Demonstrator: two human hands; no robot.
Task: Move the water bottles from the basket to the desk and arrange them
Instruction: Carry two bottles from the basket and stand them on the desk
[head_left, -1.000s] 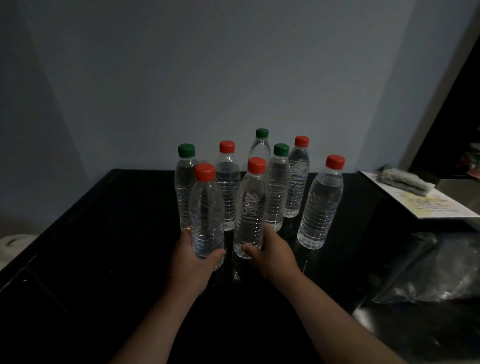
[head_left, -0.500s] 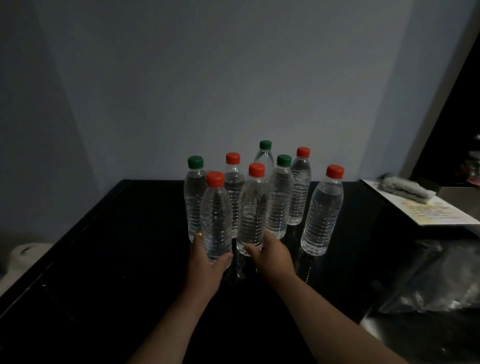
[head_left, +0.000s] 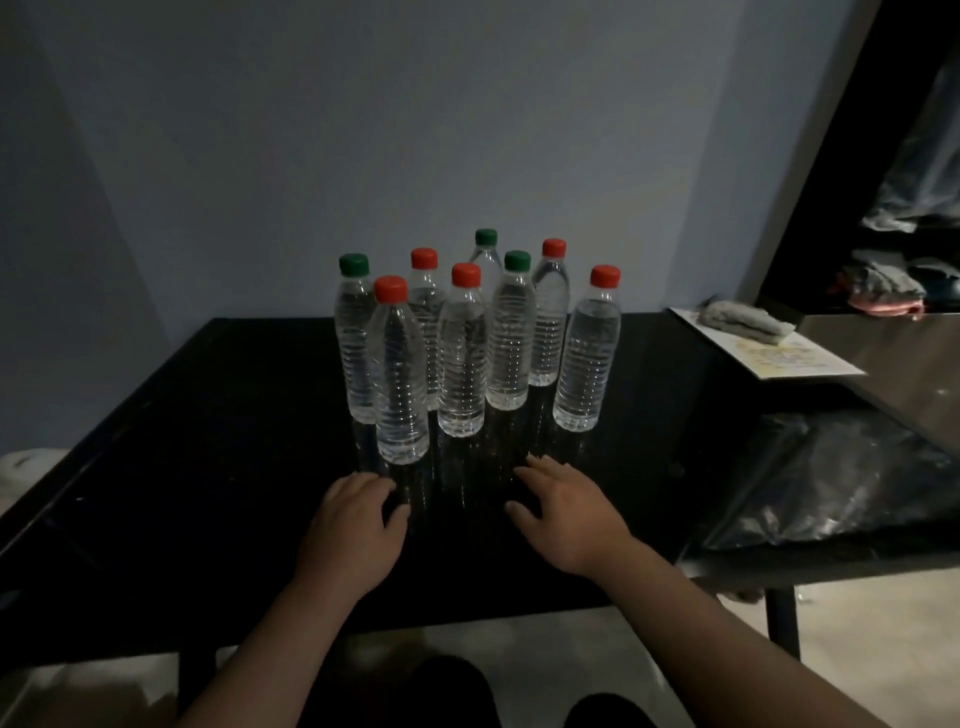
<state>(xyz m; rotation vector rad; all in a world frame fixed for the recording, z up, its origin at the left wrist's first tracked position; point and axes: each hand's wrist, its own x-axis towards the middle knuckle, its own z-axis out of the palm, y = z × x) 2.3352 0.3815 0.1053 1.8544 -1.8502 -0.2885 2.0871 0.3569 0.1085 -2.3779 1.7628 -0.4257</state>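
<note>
Head view: left hand and right hand are empty, fingers loosely spread, near the water bottles.

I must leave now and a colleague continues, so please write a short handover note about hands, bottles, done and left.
Left hand: open, empty, over the black desk. Right hand: the same.
Done: eight water bottles stand upright in a cluster on the desk, five red caps, three green.
To do: perhaps tidy the rows; the rightmost red-capped bottle stands apart. The basket is not in view, so check it.
</note>
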